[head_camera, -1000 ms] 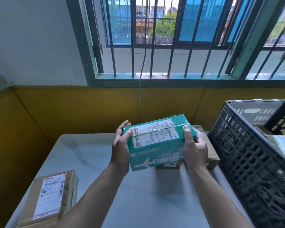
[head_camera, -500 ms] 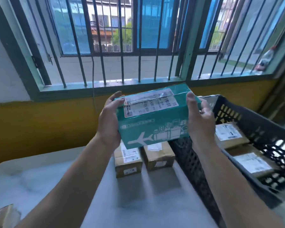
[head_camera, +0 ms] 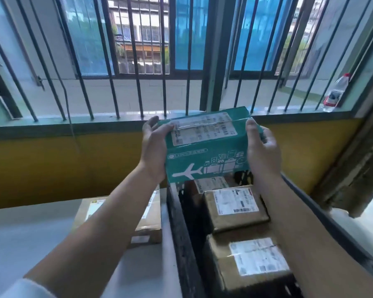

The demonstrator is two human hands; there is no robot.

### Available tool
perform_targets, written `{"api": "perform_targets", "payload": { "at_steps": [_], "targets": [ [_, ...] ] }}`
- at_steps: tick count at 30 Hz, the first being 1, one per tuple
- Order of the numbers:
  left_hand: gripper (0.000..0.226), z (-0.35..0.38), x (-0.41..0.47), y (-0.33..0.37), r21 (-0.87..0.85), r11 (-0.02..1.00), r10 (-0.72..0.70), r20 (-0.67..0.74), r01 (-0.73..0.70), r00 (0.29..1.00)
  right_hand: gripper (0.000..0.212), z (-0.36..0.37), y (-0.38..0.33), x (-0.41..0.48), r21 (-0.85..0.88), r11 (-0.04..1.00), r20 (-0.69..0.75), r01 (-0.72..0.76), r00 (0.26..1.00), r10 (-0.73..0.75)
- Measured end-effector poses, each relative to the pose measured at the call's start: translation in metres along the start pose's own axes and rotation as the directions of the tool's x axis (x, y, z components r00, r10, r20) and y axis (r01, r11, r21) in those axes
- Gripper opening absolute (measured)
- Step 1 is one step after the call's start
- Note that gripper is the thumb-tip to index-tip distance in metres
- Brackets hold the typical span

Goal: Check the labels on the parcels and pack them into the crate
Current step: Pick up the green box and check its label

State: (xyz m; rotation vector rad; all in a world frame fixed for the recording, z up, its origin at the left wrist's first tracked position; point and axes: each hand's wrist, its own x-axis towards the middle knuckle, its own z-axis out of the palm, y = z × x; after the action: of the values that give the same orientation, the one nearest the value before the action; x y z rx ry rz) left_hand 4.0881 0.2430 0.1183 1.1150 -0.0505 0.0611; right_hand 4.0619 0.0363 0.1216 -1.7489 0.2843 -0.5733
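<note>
A teal parcel (head_camera: 207,151) with a white shipping label on top and a white plane printed on its side hangs in the air above the far end of the dark plastic crate (head_camera: 181,233). My left hand (head_camera: 154,147) grips its left end and my right hand (head_camera: 262,147) grips its right end, thumbs on top. Inside the crate lie brown labelled parcels: one in the middle (head_camera: 235,207), one nearer me (head_camera: 252,261), and another mostly hidden under the teal parcel.
Two brown boxes (head_camera: 151,220) sit on the white marble table (head_camera: 30,244) left of the crate, partly behind my left forearm. A barred window runs behind, with a plastic bottle (head_camera: 335,93) on the sill at right. The wall below is yellow.
Both hands have carried the teal parcel to the right, from above the table to above the crate. The view has swung right, so the crate now lies below the parcel.
</note>
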Motion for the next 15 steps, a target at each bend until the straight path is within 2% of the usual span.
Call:
{"api": "perform_targets", "payload": {
  "at_steps": [6, 12, 15],
  "targets": [
    [0.033, 0.038, 0.044, -0.057, 0.088, 0.991, -0.091, -0.150, 0.105, 0.984, 0.035, -0.012, 0.050, 0.068, -0.016, 0.994, 0.108, -0.109, 0.988, 0.110],
    [0.061, 0.050, 0.064, -0.099, 0.158, 0.962, -0.186, -0.223, 0.223, 0.957, 0.032, -0.010, 0.101, 0.099, -0.068, 0.979, 0.134, -0.193, 0.970, 0.201],
    [0.066, 0.052, 0.071, -0.116, 0.159, 0.939, -0.262, -0.243, 0.305, 0.934, 0.035, -0.008, 0.117, 0.106, -0.133, 0.962, 0.173, -0.241, 0.949, 0.262]
  ]
}}
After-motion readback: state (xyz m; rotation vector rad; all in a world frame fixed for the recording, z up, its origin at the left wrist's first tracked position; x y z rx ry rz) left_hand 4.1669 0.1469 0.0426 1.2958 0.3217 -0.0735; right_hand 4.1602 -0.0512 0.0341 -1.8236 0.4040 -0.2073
